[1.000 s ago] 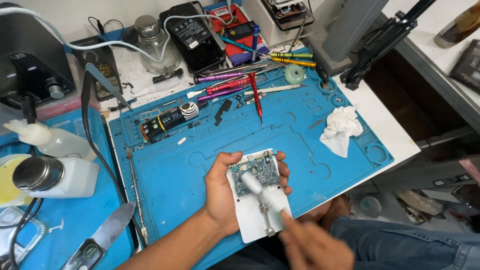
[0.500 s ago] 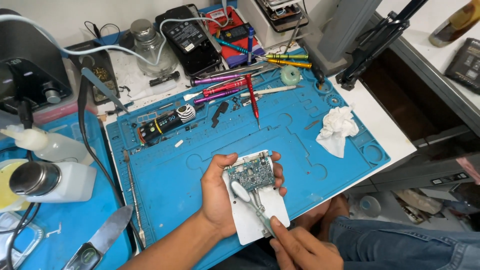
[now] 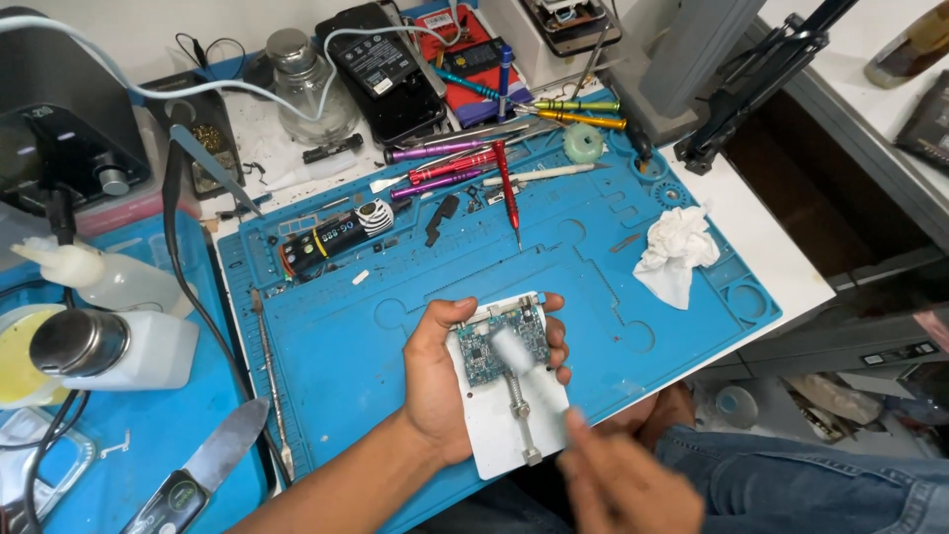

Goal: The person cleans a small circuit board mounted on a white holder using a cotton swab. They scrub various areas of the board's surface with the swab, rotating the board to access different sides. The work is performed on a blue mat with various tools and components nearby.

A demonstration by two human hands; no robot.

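Note:
My left hand grips a white holder plate at the near edge of the blue work mat. A small blue-green circuit board is clamped at the plate's top. My right hand, blurred at the bottom of the view, holds a white brush whose head lies on the board. A metal spring screw runs down the plate's middle.
Red, purple and yellow screwdrivers, a crumpled tissue, a black cylindrical battery part and tweezers lie on the mat. Bottles stand at left. A phone and glass jar sit at the back.
The brush head has swept across the board, from its lower left edge up toward its right side, while my right hand moved slightly right. My left hand keeps the plate still.

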